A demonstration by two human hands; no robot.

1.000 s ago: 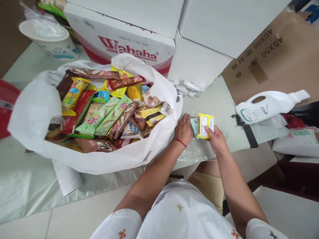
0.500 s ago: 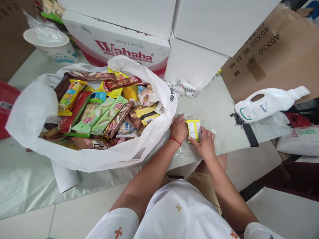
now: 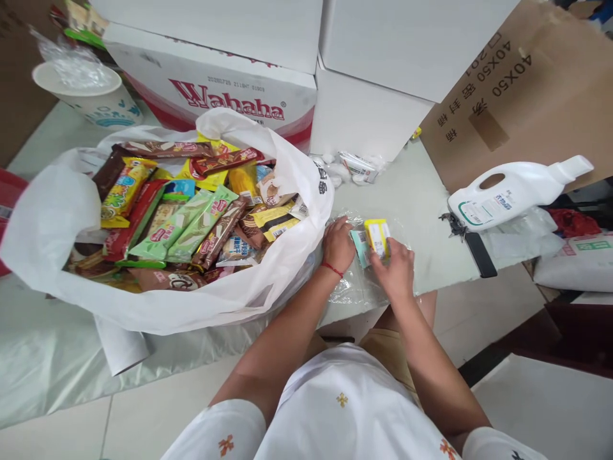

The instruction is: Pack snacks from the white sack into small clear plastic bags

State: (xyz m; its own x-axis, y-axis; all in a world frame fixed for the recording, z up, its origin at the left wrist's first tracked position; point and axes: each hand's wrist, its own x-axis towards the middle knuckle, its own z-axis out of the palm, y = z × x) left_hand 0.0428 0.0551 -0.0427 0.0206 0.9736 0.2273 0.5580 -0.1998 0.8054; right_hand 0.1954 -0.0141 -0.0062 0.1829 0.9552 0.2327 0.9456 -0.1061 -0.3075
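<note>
A small yellow-and-white packet (image 3: pixel 377 236) is pinched between the thumb and fingers of my right hand (image 3: pixel 396 267). Right beside it, on its left, a pale teal packet (image 3: pixel 361 248) with a barcode shows. Beneath both spreads a clear plastic bag (image 3: pixel 352 291), lying on the table. My left hand (image 3: pixel 339 246), with a red cord at the wrist, rests on the plastic by the teal packet, fingers stretched forward and partly hidden. Just left of that hand stands a large white plastic bag (image 3: pixel 158 310) heaped with wrapped snack bars (image 3: pixel 179 223).
White cartons (image 3: pixel 373 115) and a Wahaha box (image 3: pixel 230 105) line the back. A paper cup (image 3: pixel 103 99) stands back left. On the right lie a white bottle (image 3: pixel 512 191), keys (image 3: pixel 453 225) and a black key fob (image 3: pixel 480 254), before a brown cardboard box (image 3: pixel 522 83).
The yellow packet has shifted slightly right and up, and the teal packet beside it has come into sight. My left hand has drawn a little left, away from the yellow packet.
</note>
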